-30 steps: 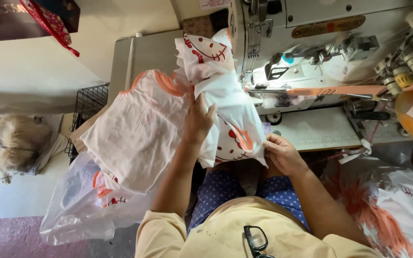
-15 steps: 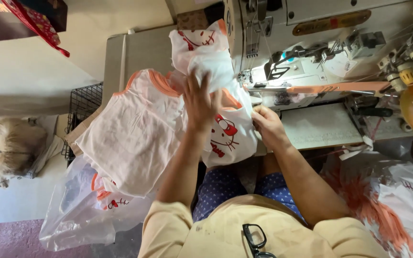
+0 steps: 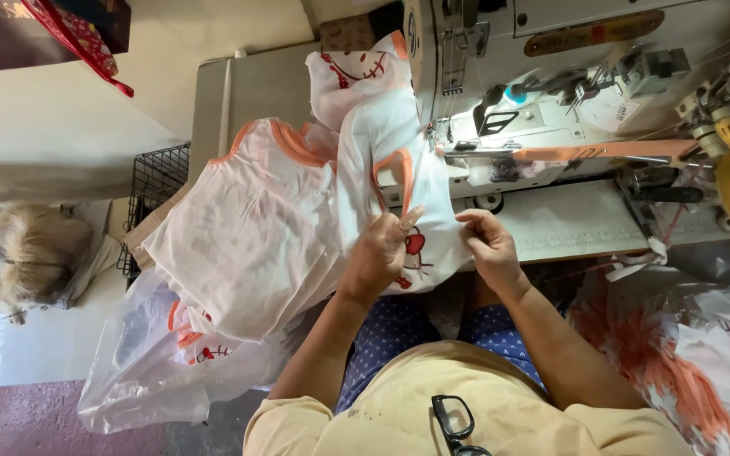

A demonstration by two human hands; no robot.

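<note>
Fingers of left hand [image 3: 382, 253] and right hand [image 3: 487, 245] pinch the white garment [image 3: 399, 160], positioning its orange trim [image 3: 403, 173] toward the sewing machine [image 3: 551, 101].

White and orange at the sewing machine

The garment [image 3: 399, 169] is white with orange trim and a red print; the sewing machine [image 3: 551, 76] cream, the dog [image 3: 23, 253] tan.

We see a pale sewing-machine table [image 3: 585, 221] carrying an industrial sewing machine [image 3: 551, 76]. A white garment with orange trim [image 3: 399, 169] lies on the table under the needle and hangs over its near edge. A heap of like garments [image 3: 247, 228] rests at the table's left end. On the floor [image 3: 19, 414] sits a clear plastic bag of garments [image 3: 162, 363].
</note>
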